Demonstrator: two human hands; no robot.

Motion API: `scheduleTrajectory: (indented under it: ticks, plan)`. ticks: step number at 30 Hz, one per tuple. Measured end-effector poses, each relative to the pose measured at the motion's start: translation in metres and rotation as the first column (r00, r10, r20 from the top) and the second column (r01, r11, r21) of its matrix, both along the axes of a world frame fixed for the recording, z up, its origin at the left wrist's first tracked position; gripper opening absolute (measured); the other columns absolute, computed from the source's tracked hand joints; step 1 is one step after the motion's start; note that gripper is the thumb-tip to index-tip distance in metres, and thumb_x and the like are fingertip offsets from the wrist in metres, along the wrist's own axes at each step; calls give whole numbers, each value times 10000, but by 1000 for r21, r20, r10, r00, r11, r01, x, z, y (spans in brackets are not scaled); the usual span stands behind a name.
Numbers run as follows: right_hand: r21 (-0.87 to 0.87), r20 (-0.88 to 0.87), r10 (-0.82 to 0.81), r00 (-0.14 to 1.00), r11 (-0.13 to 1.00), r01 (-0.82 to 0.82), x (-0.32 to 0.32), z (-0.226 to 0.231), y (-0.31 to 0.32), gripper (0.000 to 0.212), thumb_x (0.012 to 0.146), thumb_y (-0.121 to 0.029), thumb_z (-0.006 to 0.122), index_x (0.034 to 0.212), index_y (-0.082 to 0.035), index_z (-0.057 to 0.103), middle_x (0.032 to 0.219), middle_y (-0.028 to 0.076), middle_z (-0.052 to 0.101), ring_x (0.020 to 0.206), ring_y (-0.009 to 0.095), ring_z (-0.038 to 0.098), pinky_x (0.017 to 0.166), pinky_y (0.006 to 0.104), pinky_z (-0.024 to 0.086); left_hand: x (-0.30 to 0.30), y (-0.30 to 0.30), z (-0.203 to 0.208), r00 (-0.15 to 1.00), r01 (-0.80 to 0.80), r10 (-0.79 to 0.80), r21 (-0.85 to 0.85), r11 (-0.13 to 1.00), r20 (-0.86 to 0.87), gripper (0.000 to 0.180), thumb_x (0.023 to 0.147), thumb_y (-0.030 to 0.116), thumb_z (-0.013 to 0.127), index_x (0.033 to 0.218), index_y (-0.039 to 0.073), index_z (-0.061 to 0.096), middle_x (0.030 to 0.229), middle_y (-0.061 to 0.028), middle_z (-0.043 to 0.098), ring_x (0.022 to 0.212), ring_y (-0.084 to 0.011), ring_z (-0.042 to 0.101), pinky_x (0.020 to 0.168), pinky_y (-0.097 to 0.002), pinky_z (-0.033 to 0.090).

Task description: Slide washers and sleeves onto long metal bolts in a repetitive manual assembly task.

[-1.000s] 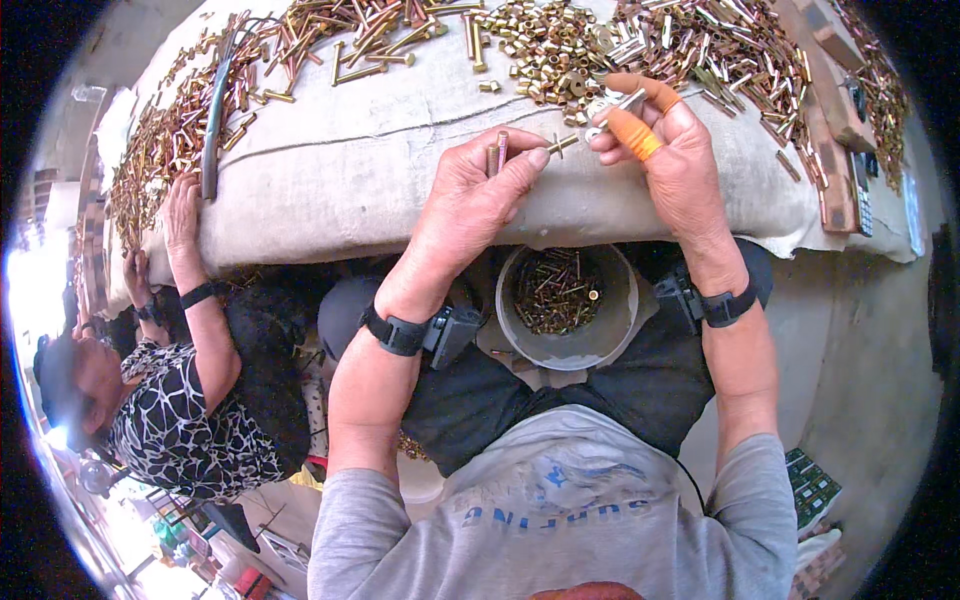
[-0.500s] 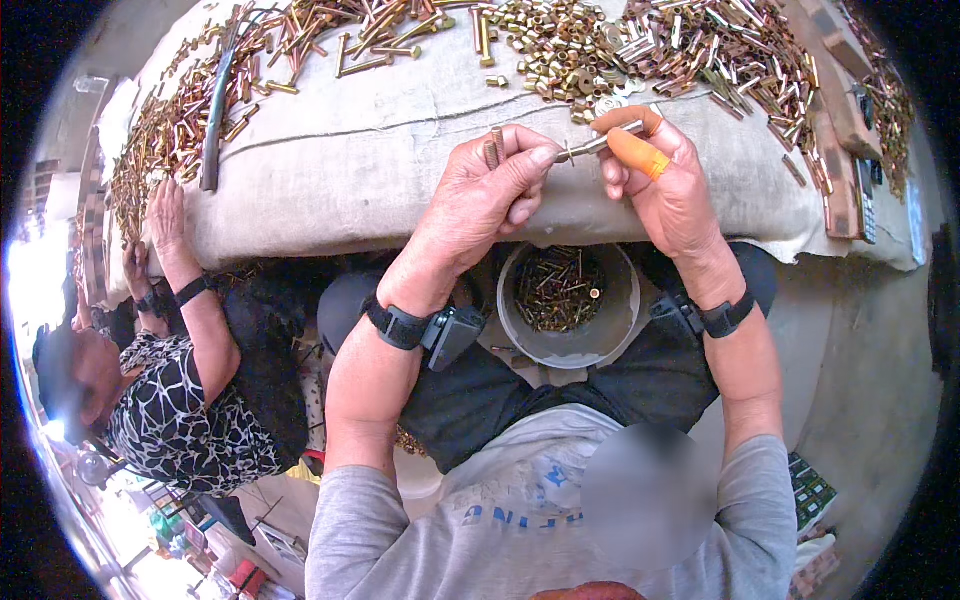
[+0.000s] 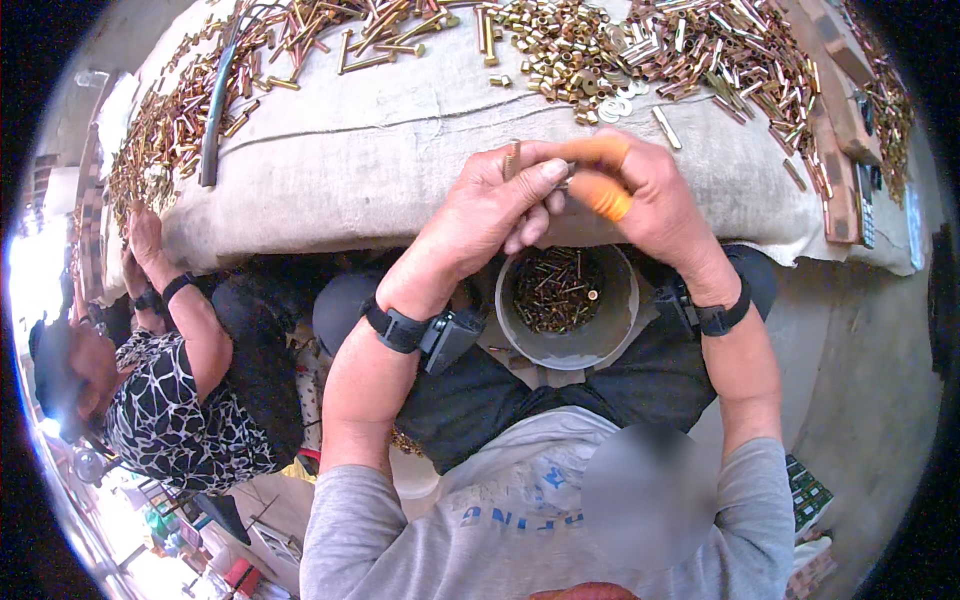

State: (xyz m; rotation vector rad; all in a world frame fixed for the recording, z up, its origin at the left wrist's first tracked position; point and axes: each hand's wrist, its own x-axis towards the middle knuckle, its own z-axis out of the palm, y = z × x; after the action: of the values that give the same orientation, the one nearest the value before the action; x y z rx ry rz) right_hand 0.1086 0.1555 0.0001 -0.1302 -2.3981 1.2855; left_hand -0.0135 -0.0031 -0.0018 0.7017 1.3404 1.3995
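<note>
Hands [image 3: 497, 205] together, metal piece [image 3: 567, 178] between their fingertips, bolt [image 3: 513, 158] in the left.

There are dozens of bolts [image 3: 368, 64], two orange finger covers [image 3: 603, 197], one bucket [image 3: 620, 315], one co-worker [image 3: 190, 420].

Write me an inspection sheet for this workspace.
Surface: pale cloth with a long crease.
Parts: heaps of bolts, short metal sleeves and washers; metal pieces in a bucket below.
Clutter: dark strip at left; loose metal bar near the washers.
Hands: left hand holds a threaded piece; right hand, orange covers on thumb and forefinger, meets the left; what lies between is mostly hidden.
Cables: nothing clearly seen.
Surroundings: wooden boards at right; co-worker at left.
</note>
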Motion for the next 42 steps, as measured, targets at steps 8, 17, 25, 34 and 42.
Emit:
scheduleTrajectory:
  ticks: [8,17,25,34,42]
  plan:
    - [425,25,-222,975,885,191,-22,-10,30,198,806,-140,665,988,-63,671,830,136,610,786,323,614,707,394,499,-2,-2,-2,976,-148,143,23,989,163,243,935,199,599,1093,17,629,626,64,446,490,-24,351,404,-173,265]
    - [498,-18,-193,981,849,176,-16,-15,33,148,802,-120,653,933,-53,637,852,147,607,815,342,616,717,420,499,-1,-1,-5,975,-187,193,55,981,-109,227,946,214,582,1047,23,651,642,78,457,522,-15,341,453,-181,257]
    - [456,-134,-137,981,871,184,-6,-6,29,193,798,-72,674,983,-25,642,841,120,624,728,266,615,675,344,506,3,4,-13,862,-201,251,159,967,-441,229,952,225,579,1061,39,657,678,84,494,580,-1,403,492,-181,308]
    - [-527,74,24,997,850,18,4,-8,12,192,857,-35,643,1043,-13,605,875,30,632,746,106,615,671,238,504,8,4,-13,882,-156,205,147,977,-424,199,953,219,583,994,38,653,665,79,512,556,7,402,465,-186,322]
    - [-579,202,84,976,813,50,4,-8,8,154,913,-143,621,992,-13,604,809,19,622,661,99,578,599,236,478,7,2,-12,751,-84,126,95,992,-648,180,932,168,588,1008,8,623,750,-46,616,711,-121,564,652,-281,474]
